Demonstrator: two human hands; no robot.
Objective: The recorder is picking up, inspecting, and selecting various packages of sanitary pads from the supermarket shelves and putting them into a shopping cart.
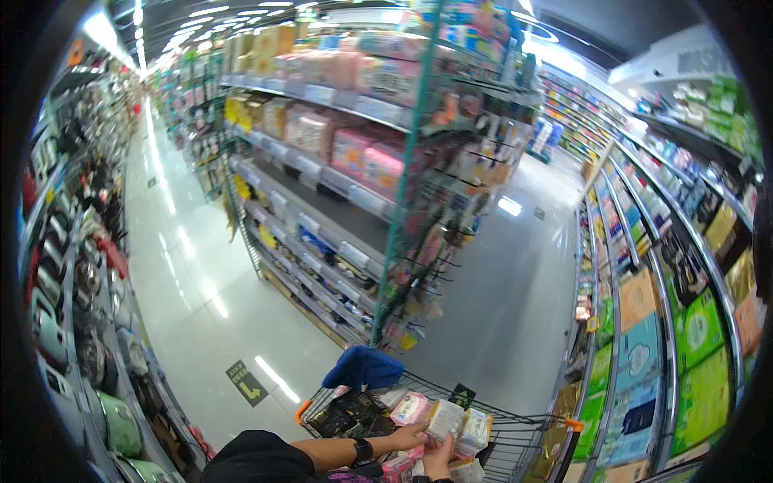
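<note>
My left hand (410, 436), with a dark watch on its wrist, reaches across the shopping cart (513, 441) from the left. It grips a white and yellow soft pack (447, 418) by its near left corner. From below, my right hand (439, 454) holds the same pack, its fingers against the lower edge. Close by on the right is another white pack (476, 430) with coloured print. A pink pack (410, 408) rests just left of the held one. Black packages (353, 413) fill the cart's left part, and more pink packs lie partly hidden under my hands.
A blue cloth item (363, 368) hangs over the cart's far rim. Ahead stands a shelf unit with a green post (406, 181), carrying pink packs (383, 166). Appliances line the left shelves (78, 290); green boxes (700, 332) fill the right shelves. Tiled floor (187, 326) runs along both aisles.
</note>
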